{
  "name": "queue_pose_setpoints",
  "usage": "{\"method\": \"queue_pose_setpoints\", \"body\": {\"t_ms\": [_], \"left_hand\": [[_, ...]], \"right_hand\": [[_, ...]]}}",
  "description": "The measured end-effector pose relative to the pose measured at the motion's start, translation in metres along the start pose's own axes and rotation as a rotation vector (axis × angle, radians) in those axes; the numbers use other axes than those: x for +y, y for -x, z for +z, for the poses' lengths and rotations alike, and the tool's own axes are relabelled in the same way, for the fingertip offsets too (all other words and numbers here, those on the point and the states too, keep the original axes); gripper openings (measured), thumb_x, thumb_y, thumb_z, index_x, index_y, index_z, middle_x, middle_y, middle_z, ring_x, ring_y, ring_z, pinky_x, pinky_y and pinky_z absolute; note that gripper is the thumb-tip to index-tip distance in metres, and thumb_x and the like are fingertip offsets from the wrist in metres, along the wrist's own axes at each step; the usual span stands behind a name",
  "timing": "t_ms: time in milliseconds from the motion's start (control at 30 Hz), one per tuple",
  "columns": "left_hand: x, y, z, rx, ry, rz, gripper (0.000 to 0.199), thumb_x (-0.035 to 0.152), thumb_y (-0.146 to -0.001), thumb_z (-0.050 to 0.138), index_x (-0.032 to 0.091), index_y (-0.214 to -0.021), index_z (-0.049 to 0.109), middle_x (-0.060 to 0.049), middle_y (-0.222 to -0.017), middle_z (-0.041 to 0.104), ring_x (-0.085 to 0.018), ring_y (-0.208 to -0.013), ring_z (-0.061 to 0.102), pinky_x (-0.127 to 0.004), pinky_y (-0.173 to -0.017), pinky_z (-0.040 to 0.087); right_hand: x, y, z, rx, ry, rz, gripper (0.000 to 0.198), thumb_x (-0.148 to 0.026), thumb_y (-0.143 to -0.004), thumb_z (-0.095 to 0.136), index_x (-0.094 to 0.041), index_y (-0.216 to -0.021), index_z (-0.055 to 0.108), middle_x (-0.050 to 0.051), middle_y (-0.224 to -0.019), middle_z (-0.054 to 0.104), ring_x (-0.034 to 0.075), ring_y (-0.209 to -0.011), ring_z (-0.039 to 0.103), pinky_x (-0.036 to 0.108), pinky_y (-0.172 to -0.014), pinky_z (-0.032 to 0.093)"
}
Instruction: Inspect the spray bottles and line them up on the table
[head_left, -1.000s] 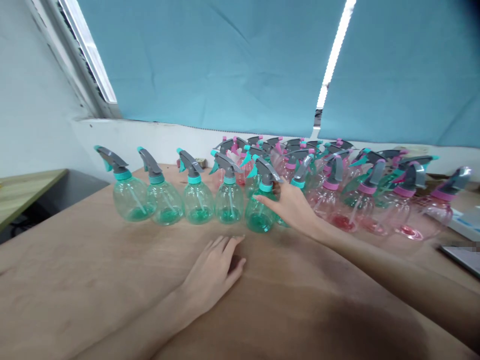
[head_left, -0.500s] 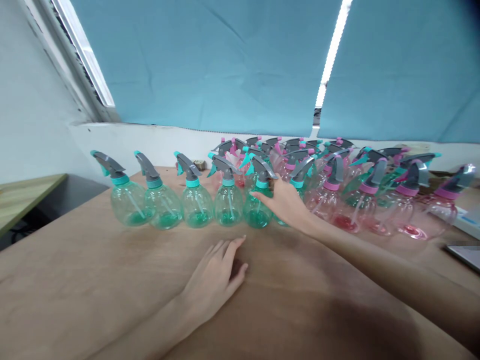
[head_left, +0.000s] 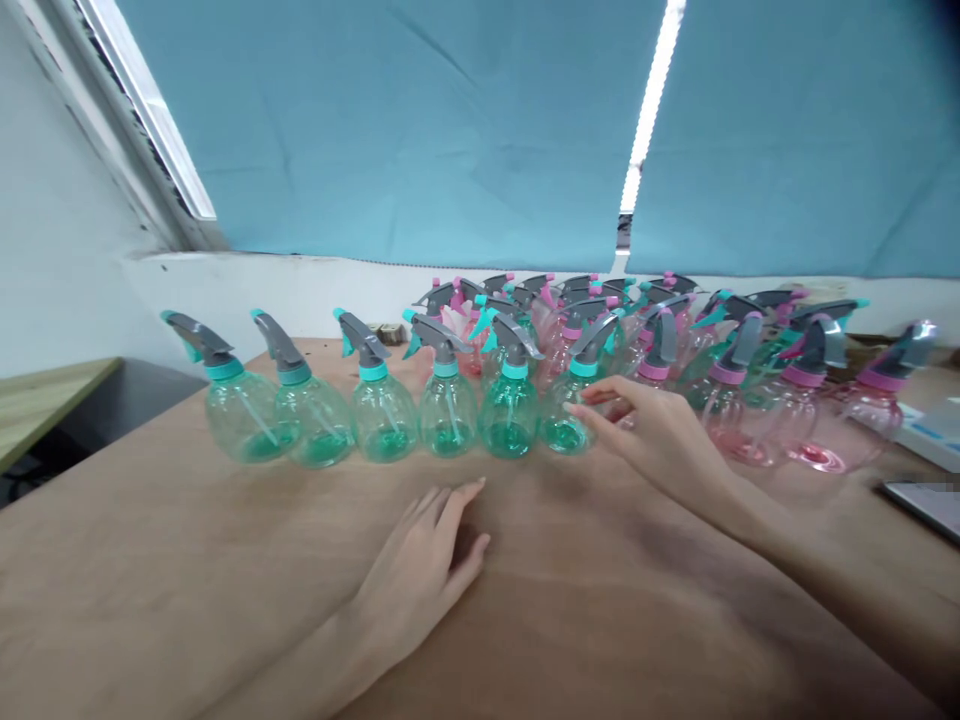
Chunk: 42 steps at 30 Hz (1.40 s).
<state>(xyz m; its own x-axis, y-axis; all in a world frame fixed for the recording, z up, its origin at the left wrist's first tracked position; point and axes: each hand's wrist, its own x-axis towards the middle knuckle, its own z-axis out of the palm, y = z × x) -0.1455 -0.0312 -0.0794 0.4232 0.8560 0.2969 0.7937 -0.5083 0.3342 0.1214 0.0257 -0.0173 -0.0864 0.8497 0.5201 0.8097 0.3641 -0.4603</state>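
Note:
Several clear green spray bottles with grey trigger heads stand upright in a front row. My right hand (head_left: 652,430) is beside the rightmost green spray bottle (head_left: 564,425), fingers apart and holding nothing; whether a fingertip touches it I cannot tell. Left of that bottle stands a darker green spray bottle (head_left: 508,420). Resting on the table, my left hand (head_left: 424,550) has loosely curved, parted fingers and nothing in it. Pink spray bottles continue the row to the right, among them one with a pink collar (head_left: 814,415); my right hand hides part of another.
Behind the front row, more green and pink spray bottles crowd toward the wall, such as one with a pink nozzle (head_left: 574,325). A dark flat device (head_left: 922,505) lies at the right edge. Another wooden table (head_left: 60,400) stands at the left.
My right hand has let go of the darker green spray bottle's neck and moved right and down. My left hand stays on the table. The view has shifted slightly.

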Motion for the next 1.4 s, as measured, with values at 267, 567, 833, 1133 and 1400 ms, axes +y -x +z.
{"method": "queue_pose_setpoints", "body": {"t_ms": [267,567,833,1133,1400], "left_hand": [[-0.001,-0.001,-0.002,0.011,0.005,-0.010,0.032,0.031,-0.096,0.044,0.026,-0.128,0.043,-0.007,-0.118,0.064,-0.026,-0.107,0.063,-0.047,-0.090,0.051],[-0.008,0.000,-0.001,0.047,-0.021,-0.009,0.033,0.033,-0.096,0.045,0.029,-0.129,0.042,-0.003,-0.118,0.065,-0.025,-0.107,0.064,-0.043,-0.089,0.053],[-0.003,-0.003,0.002,0.069,0.014,0.023,0.028,0.032,-0.095,0.047,0.031,-0.123,0.047,-0.001,-0.118,0.066,-0.024,-0.108,0.065,-0.041,-0.090,0.053],[0.045,-0.019,0.008,-0.016,0.135,-0.034,0.029,0.028,-0.093,0.048,0.025,-0.123,0.048,-0.006,-0.121,0.063,-0.025,-0.113,0.061,-0.045,-0.095,0.050],[0.073,-0.049,0.030,-0.101,0.474,-0.029,0.082,0.034,-0.078,0.070,0.025,-0.144,0.022,-0.013,-0.152,0.035,-0.031,-0.139,0.035,-0.055,-0.112,0.032]], "right_hand": [[0.023,-0.008,-0.002,-0.021,0.133,0.126,0.049,-0.054,-0.086,0.055,-0.014,-0.114,0.060,0.015,-0.107,0.072,0.034,-0.099,0.067,0.043,-0.078,0.049],[0.016,-0.034,0.022,-0.088,0.164,0.182,0.075,-0.068,-0.077,0.059,-0.007,-0.121,0.050,0.017,-0.086,0.069,0.036,-0.081,0.067,0.037,-0.057,0.045],[0.014,-0.037,0.012,-0.167,0.185,0.217,0.070,-0.062,-0.074,0.065,-0.010,-0.119,0.051,0.019,-0.095,0.069,0.039,-0.089,0.066,0.038,-0.063,0.046],[0.016,-0.025,-0.023,-0.423,0.008,0.029,0.073,-0.055,-0.071,0.071,-0.013,-0.127,0.051,0.011,-0.093,0.070,0.031,-0.084,0.067,0.038,-0.068,0.050],[0.033,0.000,-0.068,-0.816,-0.480,-0.247,0.046,-0.034,-0.075,0.074,-0.025,-0.119,0.061,0.002,-0.108,0.069,0.022,-0.090,0.067,0.036,-0.080,0.054]]}}
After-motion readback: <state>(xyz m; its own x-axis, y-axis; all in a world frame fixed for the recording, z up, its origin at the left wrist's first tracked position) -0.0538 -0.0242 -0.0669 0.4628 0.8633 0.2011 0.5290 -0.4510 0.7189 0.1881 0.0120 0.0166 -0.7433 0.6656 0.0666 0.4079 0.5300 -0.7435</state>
